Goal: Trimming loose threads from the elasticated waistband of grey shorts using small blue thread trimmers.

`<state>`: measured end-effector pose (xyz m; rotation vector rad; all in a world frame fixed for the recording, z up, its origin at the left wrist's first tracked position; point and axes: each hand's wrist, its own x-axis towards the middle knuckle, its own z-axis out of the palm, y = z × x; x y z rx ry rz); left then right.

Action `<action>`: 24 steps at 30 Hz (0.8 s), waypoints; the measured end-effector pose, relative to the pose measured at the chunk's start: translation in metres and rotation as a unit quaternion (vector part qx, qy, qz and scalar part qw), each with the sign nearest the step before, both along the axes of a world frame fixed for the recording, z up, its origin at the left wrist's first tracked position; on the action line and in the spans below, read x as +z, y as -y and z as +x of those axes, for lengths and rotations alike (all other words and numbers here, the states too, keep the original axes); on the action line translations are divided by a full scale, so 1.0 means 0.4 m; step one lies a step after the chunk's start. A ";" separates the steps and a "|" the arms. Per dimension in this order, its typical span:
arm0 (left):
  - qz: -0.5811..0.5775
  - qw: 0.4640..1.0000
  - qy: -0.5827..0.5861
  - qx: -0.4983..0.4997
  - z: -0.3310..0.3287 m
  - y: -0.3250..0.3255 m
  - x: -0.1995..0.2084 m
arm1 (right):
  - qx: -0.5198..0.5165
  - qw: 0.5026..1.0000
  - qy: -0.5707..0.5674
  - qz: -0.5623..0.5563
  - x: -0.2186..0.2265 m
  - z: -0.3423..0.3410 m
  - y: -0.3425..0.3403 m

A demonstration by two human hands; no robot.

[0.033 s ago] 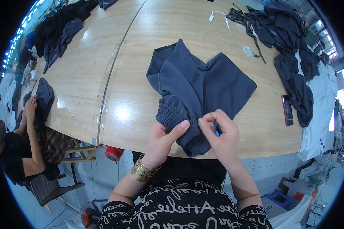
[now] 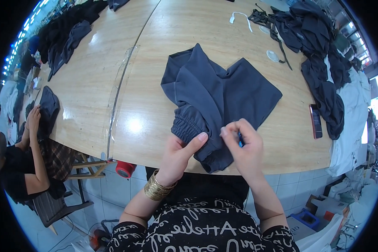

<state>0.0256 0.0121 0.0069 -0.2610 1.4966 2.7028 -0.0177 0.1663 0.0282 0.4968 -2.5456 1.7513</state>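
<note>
A pair of dark grey shorts or trousers (image 2: pixel 243 92) with a gathered elastic waistband (image 2: pixel 190 122) lies bunched on the table at its near edge. My left hand (image 2: pixel 178 153) grips the waistband, the thumb pressed on top and the other fingers hidden beneath the cloth. Just right of it, my right hand (image 2: pixel 244 145) is closed, thumb and forefinger pinched together beside the fabric. A small blue thing (image 2: pixel 240 140) shows between its curled fingers; most of it is covered, so its kind cannot be told. Whether the pinch holds a thread is too small to see.
A phone (image 2: pixel 316 122) lies to the right beside heaped dark garments (image 2: pixel 323 92) and white cloth (image 2: pixel 352 122). A white cord (image 2: pixel 242 17) and dark straps (image 2: pixel 281 44) lie farther back. At left, a co-worker's hands (image 2: pixel 34 117) handle a dark garment. A taped seam (image 2: pixel 121 84) crosses the table.
My right hand has shifted very slightly to the right, and less of the blue thing shows. My left hand and the garment stay nearly where they were.
</note>
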 end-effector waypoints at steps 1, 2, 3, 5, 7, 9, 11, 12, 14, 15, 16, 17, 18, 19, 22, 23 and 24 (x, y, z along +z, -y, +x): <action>0.004 1.000 -0.002 0.004 -0.001 0.000 0.003 | -0.033 0.997 0.052 -0.041 0.005 0.000 0.003; 0.009 1.000 -0.004 0.008 -0.002 0.000 0.005 | -0.032 0.997 0.052 -0.041 0.009 -0.001 0.000; 0.008 1.000 -0.004 0.009 -0.002 0.002 0.005 | -0.038 0.996 0.052 -0.056 0.011 -0.002 -0.004; -0.003 1.000 0.018 0.007 0.001 0.006 0.004 | -0.041 0.996 0.059 -0.061 0.022 -0.001 -0.005; 0.003 1.000 0.013 0.006 0.001 0.008 0.003 | -0.037 0.997 0.044 -0.051 0.020 0.000 -0.009; 0.010 1.000 0.009 0.005 0.001 0.010 0.000 | -0.031 0.998 0.030 -0.040 0.020 0.000 -0.014; -0.007 0.998 0.003 0.063 0.001 0.013 -0.008 | -0.021 1.000 0.008 -0.021 0.019 0.000 -0.019; -0.013 0.986 -0.019 0.164 -0.015 0.022 -0.012 | -0.021 1.000 0.009 -0.021 0.022 0.001 -0.024; 0.026 0.973 -0.039 0.226 -0.043 0.103 -0.015 | -0.047 0.999 0.004 0.013 0.019 0.001 -0.045; 0.019 0.973 -0.023 0.230 -0.044 0.141 -0.039 | -0.047 0.999 0.007 0.014 0.014 0.000 -0.057; 0.012 0.972 -0.007 0.234 -0.041 0.170 -0.076 | -0.058 0.998 0.002 0.039 0.005 -0.003 -0.071; 0.019 0.977 0.031 0.210 -0.025 0.184 -0.101 | -0.069 0.995 -0.002 0.065 -0.005 -0.005 -0.084; 0.024 0.979 0.070 0.188 0.000 0.197 -0.122 | -0.065 0.996 0.001 0.063 -0.011 -0.006 -0.090; 0.012 0.979 0.115 0.169 0.022 0.203 -0.148 | -0.070 0.993 -0.008 0.095 -0.023 -0.004 -0.096; -0.101 0.974 0.144 0.140 0.084 0.191 -0.145 | -0.070 0.986 0.004 0.149 -0.049 0.004 -0.112; -0.163 0.967 0.155 0.119 0.086 0.203 -0.148 | -0.063 0.986 -0.008 0.152 -0.062 0.005 -0.112; -0.163 0.966 0.160 0.122 0.092 0.208 -0.148 | -0.053 0.987 -0.021 0.152 -0.068 0.006 -0.109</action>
